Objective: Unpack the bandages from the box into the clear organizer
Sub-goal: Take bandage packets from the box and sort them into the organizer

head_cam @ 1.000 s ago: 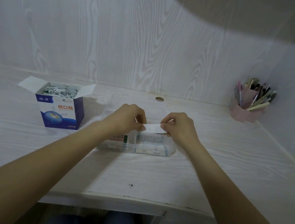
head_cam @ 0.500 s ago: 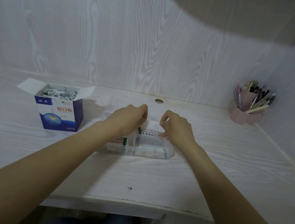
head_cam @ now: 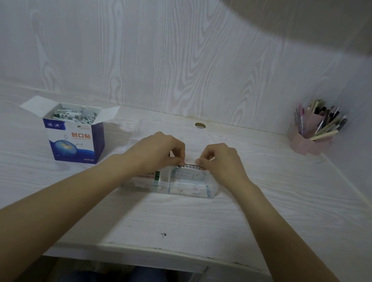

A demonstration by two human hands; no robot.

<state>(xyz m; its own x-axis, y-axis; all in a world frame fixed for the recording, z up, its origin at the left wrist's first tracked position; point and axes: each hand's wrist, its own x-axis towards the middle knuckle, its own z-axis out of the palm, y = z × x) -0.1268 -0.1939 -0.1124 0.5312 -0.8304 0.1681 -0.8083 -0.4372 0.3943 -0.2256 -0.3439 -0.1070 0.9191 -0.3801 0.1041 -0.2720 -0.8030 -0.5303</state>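
Note:
The clear organizer (head_cam: 211,191) lies on the desk in front of me, with wrapped bandages stacked in its compartments. My left hand (head_cam: 157,152) and my right hand (head_cam: 222,163) hover over its far side, and both pinch the ends of one bandage strip (head_cam: 190,161) held flat just above the right compartment. The blue and white bandage box (head_cam: 73,144) stands open at the left, full of several more wrapped bandages (head_cam: 73,114).
A pink pen holder (head_cam: 311,137) full of pens sits in the far right corner by the side wall. A round cable hole (head_cam: 200,125) is in the desk behind the organizer. The desk's front edge (head_cam: 161,252) runs just above my knees.
Both hands have lowered the bandage strip from above the organizer down to its right compartment, with the fingertips drawn closer together. The box has not moved.

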